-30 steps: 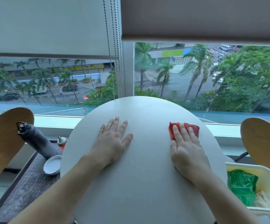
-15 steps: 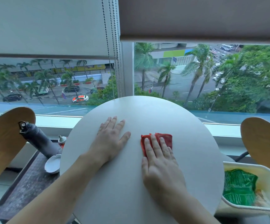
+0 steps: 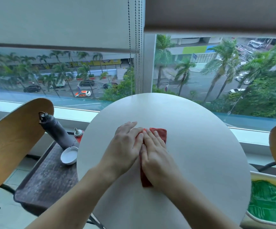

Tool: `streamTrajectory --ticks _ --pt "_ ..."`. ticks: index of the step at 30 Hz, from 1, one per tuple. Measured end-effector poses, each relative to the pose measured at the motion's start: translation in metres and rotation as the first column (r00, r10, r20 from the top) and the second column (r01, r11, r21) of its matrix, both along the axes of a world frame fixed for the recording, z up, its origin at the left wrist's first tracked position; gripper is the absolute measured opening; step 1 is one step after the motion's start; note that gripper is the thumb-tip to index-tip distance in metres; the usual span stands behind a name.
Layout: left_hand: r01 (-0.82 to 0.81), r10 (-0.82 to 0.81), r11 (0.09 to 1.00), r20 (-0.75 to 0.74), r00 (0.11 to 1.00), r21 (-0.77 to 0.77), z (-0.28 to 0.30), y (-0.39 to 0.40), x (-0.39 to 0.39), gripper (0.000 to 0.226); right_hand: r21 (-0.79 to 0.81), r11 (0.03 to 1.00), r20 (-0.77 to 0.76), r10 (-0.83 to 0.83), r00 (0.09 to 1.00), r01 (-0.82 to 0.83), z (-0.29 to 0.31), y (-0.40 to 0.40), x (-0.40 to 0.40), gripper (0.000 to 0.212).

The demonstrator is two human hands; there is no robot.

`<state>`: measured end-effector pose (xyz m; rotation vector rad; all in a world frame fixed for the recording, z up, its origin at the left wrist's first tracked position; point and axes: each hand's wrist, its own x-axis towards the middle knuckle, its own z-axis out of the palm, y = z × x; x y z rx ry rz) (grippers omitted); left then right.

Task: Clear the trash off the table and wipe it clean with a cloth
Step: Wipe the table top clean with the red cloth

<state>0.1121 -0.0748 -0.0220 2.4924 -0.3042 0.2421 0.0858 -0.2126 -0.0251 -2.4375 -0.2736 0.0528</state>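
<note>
Right hand (image 3: 157,156) pressed flat, fingers open, on a red cloth (image 3: 158,133) mid-table (image 3: 200,146); left hand (image 3: 125,146), flat and open, touched it; the cloth risked bunching against that hand

The round table (image 3: 191,138) lies bare all around both hands, only the red cloth (image 3: 158,133) on it.

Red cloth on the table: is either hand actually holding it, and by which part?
Neither grips it. The right hand lies flat on the red cloth, pressing its middle onto the table; the left hand rests alongside, touching its left edge.
</note>
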Motion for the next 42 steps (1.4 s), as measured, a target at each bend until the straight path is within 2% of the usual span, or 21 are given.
streamTrajectory --ticks 1,3,7,11,16,19,21,29,32,35,39,42 --pt "0.007 -0.007 1.000 0.000 1.000 -0.005 0.001 -0.003 -0.003 0.039 0.069 0.998 -0.013 0.002 1.000 -0.002 0.004 -0.006 0.002 0.051" --pt "0.021 -0.021 1.000 -0.002 1.000 0.012 0.001 -0.011 -0.007 0.042 0.101 0.995 0.008 0.003 1.000 -0.004 0.010 -0.021 0.006 0.047" --pt "0.024 -0.020 0.997 -0.042 0.999 0.080 -0.002 -0.030 -0.011 0.047 0.002 0.999 0.097 -0.037 0.995 0.037 0.009 -0.061 0.016 0.043" --pt "-0.009 0.026 0.973 -0.071 0.997 0.229 -0.004 -0.051 -0.012 0.058 -0.168 0.980 0.089 -0.088 0.992 0.102 0.008 -0.097 0.021 0.047" --pt "-0.062 0.096 0.976 -0.158 0.983 0.208 -0.002 -0.078 -0.020 0.076 -0.280 0.957 0.027 -0.067 0.997 0.072 0.004 -0.112 0.016 0.057" --pt "-0.052 0.110 0.939 -0.152 0.982 0.340 -0.005 -0.083 -0.022 0.065 -0.279 0.958 0.032 -0.062 0.998 0.069 -0.001 -0.113 0.018 0.058" --pt "-0.045 0.121 0.926 -0.182 0.976 0.375 -0.006 -0.084 -0.022 0.060 -0.287 0.956 0.030 -0.060 0.998 0.066 -0.003 -0.114 0.020 0.059" --pt "-0.024 0.096 0.948 -0.211 0.973 0.318 -0.013 -0.079 -0.029 0.061 -0.296 0.953 0.014 -0.070 0.997 0.071 -0.008 -0.115 0.020 0.060" --pt "-0.023 0.095 0.947 -0.212 0.973 0.319 -0.014 -0.073 -0.039 0.078 -0.297 0.952 0.007 -0.071 0.997 0.070 -0.008 -0.114 0.019 0.060" --pt "-0.035 0.102 0.952 -0.206 0.973 0.303 -0.016 -0.061 -0.051 0.073 -0.295 0.953 0.004 -0.073 0.997 0.071 -0.008 -0.114 0.019 0.060" --pt "-0.062 0.122 0.956 -0.195 0.973 0.286 -0.015 -0.040 -0.065 0.079 -0.294 0.953 -0.004 -0.078 0.997 0.073 -0.009 -0.116 0.020 0.060" --pt "-0.094 0.152 0.958 -0.204 0.967 0.270 -0.013 -0.021 -0.071 0.069 -0.296 0.952 -0.003 -0.081 0.997 0.076 -0.009 -0.116 0.020 0.060"
